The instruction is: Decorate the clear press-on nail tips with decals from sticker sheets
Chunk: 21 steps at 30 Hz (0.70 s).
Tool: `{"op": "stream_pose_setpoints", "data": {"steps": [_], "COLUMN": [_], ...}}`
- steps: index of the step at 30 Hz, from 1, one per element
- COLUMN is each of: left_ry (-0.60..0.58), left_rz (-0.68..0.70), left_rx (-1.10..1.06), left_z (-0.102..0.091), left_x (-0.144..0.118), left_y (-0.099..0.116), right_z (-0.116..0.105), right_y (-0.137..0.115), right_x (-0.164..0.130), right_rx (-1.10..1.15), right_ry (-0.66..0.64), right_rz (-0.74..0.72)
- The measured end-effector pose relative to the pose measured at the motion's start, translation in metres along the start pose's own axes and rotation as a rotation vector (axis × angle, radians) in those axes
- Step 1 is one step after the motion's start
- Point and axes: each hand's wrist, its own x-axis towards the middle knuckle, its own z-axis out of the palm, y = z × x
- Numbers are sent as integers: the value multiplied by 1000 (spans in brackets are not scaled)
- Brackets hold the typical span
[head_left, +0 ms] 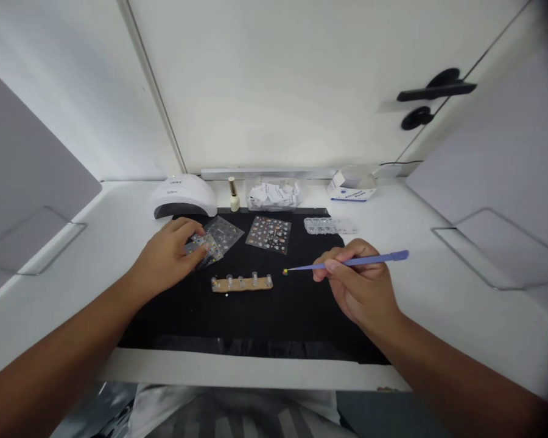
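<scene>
Striped clothing [240, 417] fills the bottom centre, while right of centre the right hand [363, 283] pinches a purple tool [379, 258] tipped with a coloured bit [285, 272], and left of centre the left hand [167, 258] touches a patterned sheet [214, 246], grip unclear.

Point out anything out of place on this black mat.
A tiny white speck lies on the black mat, just off the near edge of the tan strip; it looks stray, apart from the decorated sheets.

left hand [173, 252] palm down, thumb apart; right hand [363, 280] pinching
</scene>
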Motion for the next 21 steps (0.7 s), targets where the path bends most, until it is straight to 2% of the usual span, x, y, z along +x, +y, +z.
{"op": "stream_pose_setpoints", "data": {"steps": [3,6,8,11,15,21], "left_ry": [-157,-310,-342,-330,-357,-349], "left_rz": [75,201,257,258,242,267], "left_rx": [-138,-154,-137,-106,-38,-25], "left_z": [0,8,18,36,53,57], "left_x": [4,6,6,2,-1,-1], "left_y": [34,65,78,84,80,80], "right_z": [0,3,4,4,3,1], "right_y": [9,19,22,23,23,22], "right_x": [-1,-7,-11,-14,-15,-17], "right_rx": [70,88,84,72,12,-27], "right_ry": [44,52,49,63,61,70], "right_rz": [50,144,182,229,292,288]}}
